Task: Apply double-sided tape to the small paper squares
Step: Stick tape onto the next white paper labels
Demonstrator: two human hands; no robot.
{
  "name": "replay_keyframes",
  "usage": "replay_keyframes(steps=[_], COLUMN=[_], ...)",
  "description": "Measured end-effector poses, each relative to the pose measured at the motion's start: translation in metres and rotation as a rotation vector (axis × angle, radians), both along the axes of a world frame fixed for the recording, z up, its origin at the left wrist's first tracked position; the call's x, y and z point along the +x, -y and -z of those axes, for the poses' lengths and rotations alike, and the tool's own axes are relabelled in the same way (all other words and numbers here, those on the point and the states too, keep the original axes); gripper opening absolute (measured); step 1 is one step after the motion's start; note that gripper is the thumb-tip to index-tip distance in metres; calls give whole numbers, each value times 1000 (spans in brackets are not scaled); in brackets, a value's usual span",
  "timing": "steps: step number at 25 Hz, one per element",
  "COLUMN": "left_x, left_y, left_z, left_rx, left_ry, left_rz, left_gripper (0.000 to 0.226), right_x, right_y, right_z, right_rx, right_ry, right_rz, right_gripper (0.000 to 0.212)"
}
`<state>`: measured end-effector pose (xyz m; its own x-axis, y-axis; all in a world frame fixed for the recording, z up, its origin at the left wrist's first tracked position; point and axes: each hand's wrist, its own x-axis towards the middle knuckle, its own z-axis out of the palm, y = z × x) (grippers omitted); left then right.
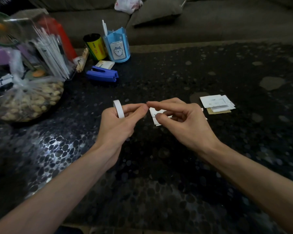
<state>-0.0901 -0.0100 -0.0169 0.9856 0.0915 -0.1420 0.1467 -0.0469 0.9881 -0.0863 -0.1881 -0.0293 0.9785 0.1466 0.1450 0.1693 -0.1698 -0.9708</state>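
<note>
L hand (117,122) grips tape roll (118,108), held just above table (159,166), mid-frame. R hand (181,122) has fingers curled, index tip meeting L fingertips; can't tell if it pinches anything. One paper square (152,115) lies under R hand, w/ a stack (216,103) further right.

Left hand (116,122) grips tape roll (118,108), index tip touching index tip of right hand (181,122) above table (159,183). Right fingers curled; whether they pinch anything unclear. Paper square (155,118) lies partly under right hand. Stack (216,103) to its right. Stapler (101,74), nut bag (29,102) at far left.
</note>
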Motion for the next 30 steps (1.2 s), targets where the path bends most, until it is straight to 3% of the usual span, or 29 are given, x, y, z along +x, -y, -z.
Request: replay_keyframes(steps=[30], left_x=[0], left_y=[2], left_z=[-2], left_rx=[-3], left_ry=[36], left_rz=[0], left_gripper=[13], right_x=[-2], right_y=[-1], right_z=[-7], right_rx=[76], right_ry=[-104], right_rz=[4], right_gripper=[37])
